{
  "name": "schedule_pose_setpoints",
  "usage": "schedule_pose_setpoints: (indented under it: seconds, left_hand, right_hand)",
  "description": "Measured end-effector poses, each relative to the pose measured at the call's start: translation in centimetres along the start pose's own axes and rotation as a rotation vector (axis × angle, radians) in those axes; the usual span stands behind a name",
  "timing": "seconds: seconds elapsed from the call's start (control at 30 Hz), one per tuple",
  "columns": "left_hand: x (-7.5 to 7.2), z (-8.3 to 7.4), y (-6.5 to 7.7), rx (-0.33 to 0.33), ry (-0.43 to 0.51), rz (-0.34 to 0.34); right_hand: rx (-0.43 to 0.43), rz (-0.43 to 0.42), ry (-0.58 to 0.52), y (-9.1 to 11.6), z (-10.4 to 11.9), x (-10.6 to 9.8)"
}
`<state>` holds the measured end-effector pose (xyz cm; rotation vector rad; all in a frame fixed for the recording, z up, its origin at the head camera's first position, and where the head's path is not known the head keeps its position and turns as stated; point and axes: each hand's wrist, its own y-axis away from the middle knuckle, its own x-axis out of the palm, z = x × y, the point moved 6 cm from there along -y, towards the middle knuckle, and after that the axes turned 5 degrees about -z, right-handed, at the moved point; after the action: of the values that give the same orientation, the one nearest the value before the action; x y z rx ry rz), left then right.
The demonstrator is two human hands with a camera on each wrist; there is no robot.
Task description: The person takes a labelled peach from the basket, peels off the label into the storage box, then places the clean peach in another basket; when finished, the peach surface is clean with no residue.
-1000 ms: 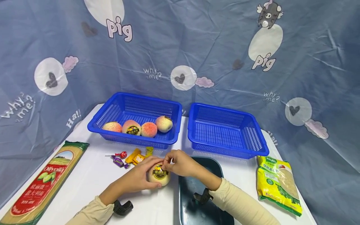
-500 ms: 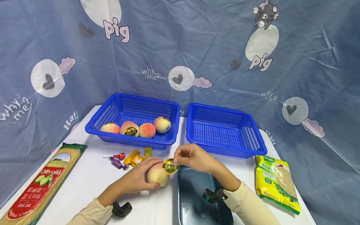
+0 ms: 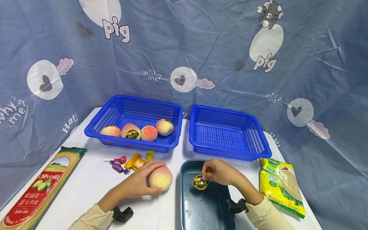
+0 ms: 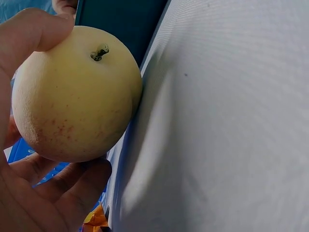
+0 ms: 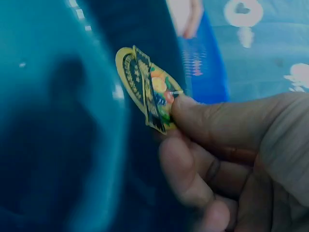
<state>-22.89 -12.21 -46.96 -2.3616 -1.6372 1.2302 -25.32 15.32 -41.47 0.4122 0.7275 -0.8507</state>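
Sticker (image 3: 200,184) hangs pinched in the right hand (image 3: 219,172) over the dark tray (image 3: 187,204). Left hand (image 3: 141,182) grips the peach (image 3: 160,178) on the table (image 3: 92,182), touching the tray's edge.

Right hand (image 5: 231,159): thumb and fingers pinch the sticker's edge
Sticker (image 5: 147,87): round, gold-rimmed, creased, over the tray
Tray (image 5: 53,125): dark teal, blurred
Basket (image 5: 205,67): blue, behind
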Motion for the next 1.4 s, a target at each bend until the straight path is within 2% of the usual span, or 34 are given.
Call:
schedule_pose_setpoints:
  seconds: [0.2, 0.37, 0.67, 0.73, 0.83, 1.0, 1.1, 1.23, 1.4]
  left_hand:
    - [0.0, 0.0, 0.1, 0.0, 0.0, 0.0]
    - [0.0, 0.1, 0.1, -0.007, -0.004, -0.001]
    - [0.0, 0.2, 0.1, -0.015, 0.005, 0.008]
    - [0.0, 0.3, 0.1, -0.018, 0.004, 0.01]
    - [0.0, 0.4, 0.2, -0.022, -0.002, 0.014]
    - [0.0, 0.4, 0.3, -0.022, -0.001, 0.018]
    - [-0.1, 0.4, 0.4, -0.025, 0.001, 0.021]
    - [-0.4, 0.4, 0.4, -0.043, -0.005, 0.023]
    - [-0.5, 0.4, 0.4, -0.051, -0.012, 0.033]
  right_hand:
    - [-0.039, -0.029, 0.218, -0.6, 0.1, 1.1]
    - [-0.016, -0.051, 0.378, -1.0, -0.1, 1.8]
    - [0.044, -0.043, 0.494, -1.2, -0.1, 2.6]
    - [0.051, -0.029, 0.487, -1.0, -0.1, 2.4]
    - [0.016, 0.004, 0.429, -0.8, 0.2, 1.8]
    - [-0.1, 0.055, 0.189, -1.1, 1.2, 0.4]
    - [-0.173, 0.017, 0.108, -1.8, 2.3, -0.4]
    - [-0.282, -0.033, 0.093, -3.0, 4.0, -0.7]
    - [-0.369, -0.075, 0.11, -3.8, 5.2, -0.4]
